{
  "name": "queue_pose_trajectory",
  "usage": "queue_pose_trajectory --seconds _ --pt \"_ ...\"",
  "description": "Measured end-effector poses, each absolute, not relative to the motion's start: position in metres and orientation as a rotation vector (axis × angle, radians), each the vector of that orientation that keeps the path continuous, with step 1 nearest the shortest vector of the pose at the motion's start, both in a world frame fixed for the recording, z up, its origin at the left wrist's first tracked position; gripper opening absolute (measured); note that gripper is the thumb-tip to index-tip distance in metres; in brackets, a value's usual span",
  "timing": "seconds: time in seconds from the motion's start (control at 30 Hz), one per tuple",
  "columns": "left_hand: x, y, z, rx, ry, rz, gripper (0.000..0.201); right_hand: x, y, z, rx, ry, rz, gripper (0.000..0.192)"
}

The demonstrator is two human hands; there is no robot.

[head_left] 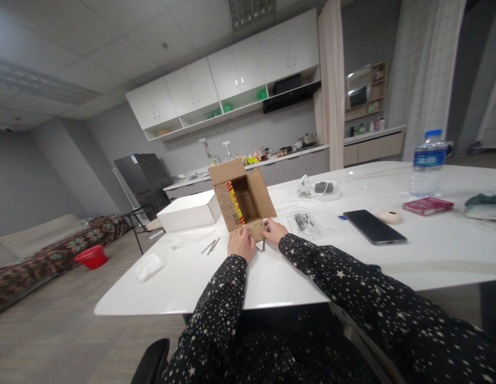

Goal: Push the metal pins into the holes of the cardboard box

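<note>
A small brown cardboard box lies on its side on the white table, its opening towards me and its flaps spread. My left hand rests at the box's lower front flap, fingers curled against the cardboard. My right hand pinches the right end of that same flap. A thin metal piece stands between the two hands under the flap. Two thin metal rods lie on the table just left of my left hand. Both sleeves are black with white stars.
A white box sits left of the cardboard box, a crumpled tissue nearer the table's left edge. To the right lie a clear bag of parts, a phone, a red pack and a water bottle.
</note>
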State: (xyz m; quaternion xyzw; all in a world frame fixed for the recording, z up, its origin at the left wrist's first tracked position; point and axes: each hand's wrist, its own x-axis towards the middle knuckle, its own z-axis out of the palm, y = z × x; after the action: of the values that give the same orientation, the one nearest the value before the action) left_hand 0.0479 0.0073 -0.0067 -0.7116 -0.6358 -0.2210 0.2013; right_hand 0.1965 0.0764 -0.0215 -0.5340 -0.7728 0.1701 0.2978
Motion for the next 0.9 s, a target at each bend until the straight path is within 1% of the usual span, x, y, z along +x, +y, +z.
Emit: queue_pose_trajectory --seconds 0.43,0.9 --pt "0.0457 0.0104 -0.0105 -1.867 -1.855 -0.627 0.031 0.1970 0.0722 -0.0181 -1.435 -2.051 0.437 0.027" --pt "0.0446 0.0110 -0.0123 -1.970 -1.776 -0.696 0.026 0.1964 0.0783 -0.0234 -1.418 -2.050 0.449 0.026"
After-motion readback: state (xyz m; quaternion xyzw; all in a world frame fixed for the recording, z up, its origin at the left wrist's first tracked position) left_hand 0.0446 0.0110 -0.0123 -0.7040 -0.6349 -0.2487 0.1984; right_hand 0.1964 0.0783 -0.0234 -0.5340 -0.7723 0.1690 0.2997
